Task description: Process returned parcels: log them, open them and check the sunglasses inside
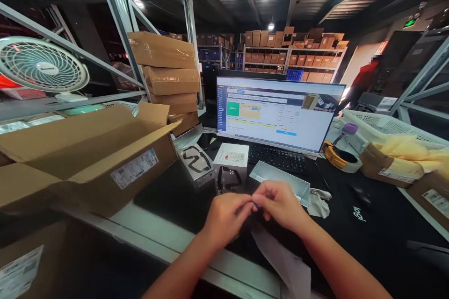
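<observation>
My left hand (224, 215) and my right hand (278, 203) meet above the front of the dark desk mat, both with fingertips pinched. Between them a small dark blue thing (256, 205) shows, mostly covered by the fingers; its kind is unclear. Below hangs or lies a pale, thin, translucent strip (284, 259); whether it is joined to the blue thing I cannot tell. Just beyond the hands stand two printed product boxes, one upright (231, 158) and one lying tilted (197, 164). An open light-grey tray-like box (263, 172) sits behind my right hand, beside a crumpled grey cloth (319, 203).
A monitor (259, 121) and black keyboard (278, 159) stand at the back. To the left is a large open carton (140, 168), with stacked cartons (171, 81) behind. On the right are a mouse (360, 195), a yellow tape dispenser (340, 158) and a white basket (386, 124). A person in red (366, 77) is far right.
</observation>
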Demonstrator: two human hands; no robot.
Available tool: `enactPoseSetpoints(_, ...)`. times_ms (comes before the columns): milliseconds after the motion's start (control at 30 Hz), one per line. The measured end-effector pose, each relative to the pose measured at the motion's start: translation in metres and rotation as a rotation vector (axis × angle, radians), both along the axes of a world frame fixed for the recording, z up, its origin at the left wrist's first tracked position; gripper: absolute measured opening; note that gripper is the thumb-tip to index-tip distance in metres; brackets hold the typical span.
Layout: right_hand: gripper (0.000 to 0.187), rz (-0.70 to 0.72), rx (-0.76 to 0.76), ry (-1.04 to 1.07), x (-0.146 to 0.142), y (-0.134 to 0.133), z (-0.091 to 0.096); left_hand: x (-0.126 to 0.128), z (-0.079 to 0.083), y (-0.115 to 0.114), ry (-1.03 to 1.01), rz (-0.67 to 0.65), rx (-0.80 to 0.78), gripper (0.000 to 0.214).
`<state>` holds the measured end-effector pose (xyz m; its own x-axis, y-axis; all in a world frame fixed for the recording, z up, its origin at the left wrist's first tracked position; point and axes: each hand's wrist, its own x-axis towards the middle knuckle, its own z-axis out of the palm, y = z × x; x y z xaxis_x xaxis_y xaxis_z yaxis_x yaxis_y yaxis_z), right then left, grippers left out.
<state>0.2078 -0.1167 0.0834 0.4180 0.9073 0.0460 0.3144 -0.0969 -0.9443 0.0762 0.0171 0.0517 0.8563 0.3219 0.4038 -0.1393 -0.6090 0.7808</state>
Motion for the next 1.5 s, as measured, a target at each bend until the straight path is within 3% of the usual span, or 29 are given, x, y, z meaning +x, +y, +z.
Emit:
enactPoseSetpoints(133,0.043,-0.020,0.024,0.206,0.001,0.002,0.004,0.000,-0.019,-0.007,-0.172,0.152,0.233,0.021)
enactPoseSetpoints(333,0.045,0.044,0.021,0.372,0.005,0.001,0.008,0.000,-0.034,-0.009,-0.218,0.150,0.186,0.019)
enactPoseSetpoints(433,0.046,0.086,0.010,0.440,0.007,0.000,0.007,-0.001,-0.038,-0.008,-0.231,0.147,0.245,0.019)
enactPoseSetpoints(500,0.046,0.113,-0.004,0.466,0.009,0.001,0.005,-0.002,-0.039,-0.008,-0.285,0.173,0.371,0.018)
enactPoseSetpoints(667,0.049,0.181,-0.021,0.446,0.013,0.002,0.001,-0.001,-0.029,-0.008,-0.551,0.212,0.884,0.023)
enactPoseSetpoints(767,0.056,0.209,-0.006,0.358,0.015,-0.003,0.003,0.003,-0.019,-0.010,-0.686,0.232,0.943,0.021)
enactPoseSetpoints(833,0.057,0.252,-0.012,0.211,0.016,-0.011,0.008,0.005,-0.013,-0.012,-0.592,0.247,0.820,0.013)
enactPoseSetpoints(900,0.063,0.310,-0.047,-0.015,0.015,-0.020,0.014,0.004,-0.007,-0.014,-0.387,0.225,0.561,0.016)
enactPoseSetpoints(1000,0.071,0.327,-0.058,-0.349,0.011,-0.027,0.021,0.003,0.002,-0.013,-0.082,0.059,-0.043,0.026)
enactPoseSetpoints(1067,0.062,0.293,-0.019,-0.479,0.006,-0.027,0.023,0.004,0.006,-0.009,0.035,-0.071,-0.454,0.024)
enactPoseSetpoints(1133,0.051,0.274,0.011,-0.531,0.001,-0.026,0.025,0.007,0.007,-0.005,0.074,-0.152,-0.736,0.028)
enactPoseSetpoints(1233,0.039,0.274,0.056,-0.558,0.000,-0.024,0.026,0.011,0.005,-0.001,0.080,-0.205,-0.893,0.037)
enactPoseSetpoints(1500,0.018,0.287,0.290,-0.664,0.010,-0.020,0.022,0.008,0.005,-0.003,0.081,-0.243,-1.026,0.041)
